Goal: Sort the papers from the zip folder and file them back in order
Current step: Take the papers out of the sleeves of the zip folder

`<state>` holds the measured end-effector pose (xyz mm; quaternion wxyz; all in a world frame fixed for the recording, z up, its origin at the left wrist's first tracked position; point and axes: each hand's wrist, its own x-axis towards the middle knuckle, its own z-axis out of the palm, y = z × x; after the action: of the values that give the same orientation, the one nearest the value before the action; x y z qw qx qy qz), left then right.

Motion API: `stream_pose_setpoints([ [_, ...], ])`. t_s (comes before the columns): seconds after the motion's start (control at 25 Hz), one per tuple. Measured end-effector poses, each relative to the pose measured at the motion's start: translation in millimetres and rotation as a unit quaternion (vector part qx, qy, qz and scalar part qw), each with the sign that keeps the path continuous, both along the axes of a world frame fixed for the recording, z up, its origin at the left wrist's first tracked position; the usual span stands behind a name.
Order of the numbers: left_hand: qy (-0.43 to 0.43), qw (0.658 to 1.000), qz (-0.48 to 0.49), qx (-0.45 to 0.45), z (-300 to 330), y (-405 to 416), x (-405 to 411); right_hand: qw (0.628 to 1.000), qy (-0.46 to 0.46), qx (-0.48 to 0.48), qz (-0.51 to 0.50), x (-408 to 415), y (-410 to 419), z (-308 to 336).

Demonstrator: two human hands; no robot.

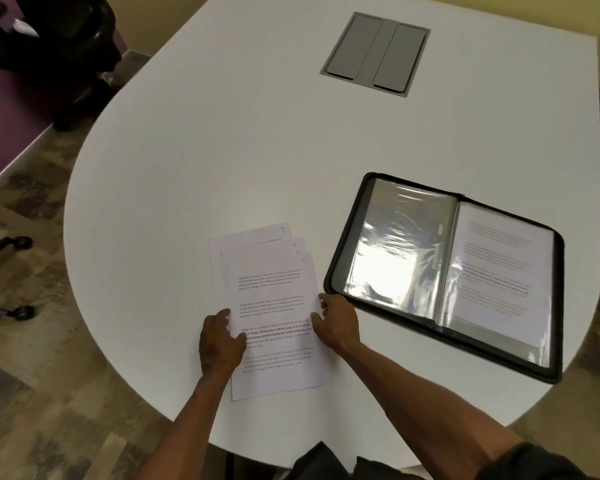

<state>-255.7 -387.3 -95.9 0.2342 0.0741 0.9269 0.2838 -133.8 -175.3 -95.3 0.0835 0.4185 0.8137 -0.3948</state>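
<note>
A fanned stack of papers lay on the white desk near its front edge, the top sheet marked 5 in its upper right corner and the sheets beneath showing their corners further back, one marked 2; the mark on the rearmost was too faint to read surely. The left hand rested on the stack's left edge, its fingers curled over the sheets and its thumb lying on the printed text, so its grip pinched the papers. The right hand held the stack's right edge, fingers bent against the paper's side, its grip likewise closed on the papers. Just to the right, the black zip folder lay open flat on the desk, its left side showing glossy clear sleeves, its right side a sleeve with a printed page inside. Further back a grey hatch sat flush in the desk, and a black chair stood on the floor at upper left
</note>
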Motion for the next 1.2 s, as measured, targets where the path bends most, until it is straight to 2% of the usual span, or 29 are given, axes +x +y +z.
stream_pose_setpoints([
  [0.24,0.001,1.000,-0.001,0.003,-3.6,0.0,3.4,1.000,0.012,-0.011,0.020,8.6,2.2,3.1],
  [0.36,0.003,1.000,0.010,0.006,-5.2,-0.5,4.6,0.999,0.044,-0.014,-0.017,21.7,3.2,12.0],
  [0.52,0.035,0.999,0.006,-0.017,-2.2,5.4,15.0,0.984,0.124,-0.019,-0.127,67.5,9.7,26.9],
  [0.64,0.131,0.991,-0.029,-0.017,1.7,18.3,36.0,0.956,0.156,0.000,-0.250,130.2,32.9,35.5],
  [0.72,0.178,0.982,-0.066,0.005,3.2,35.2,56.4,0.919,0.149,0.050,-0.360,179.8,62.1,40.6],
  [0.8,0.168,0.979,-0.104,0.039,5.1,62.2,85.3,0.895,0.082,0.090,-0.428,229.9,99.0,41.0],
  [0.88,0.154,0.974,-0.149,0.070,9.2,94.5,116.3,0.913,-0.046,0.111,-0.391,267.9,135.3,37.4],
  [1.0,0.137,0.954,-0.236,0.126,20.2,151.8,160.3,0.945,-0.207,0.105,-0.229,294.3,166.2,27.4],
  [1.08,0.122,0.935,-0.288,0.168,31.4,191.4,182.4,0.956,-0.239,0.065,-0.159,292.6,172.8,22.9],
  [1.2,0.118,0.909,-0.334,0.218,45.1,245.4,207.9,0.962,-0.219,0.058,-0.151,282.1,173.2,18.9],
])
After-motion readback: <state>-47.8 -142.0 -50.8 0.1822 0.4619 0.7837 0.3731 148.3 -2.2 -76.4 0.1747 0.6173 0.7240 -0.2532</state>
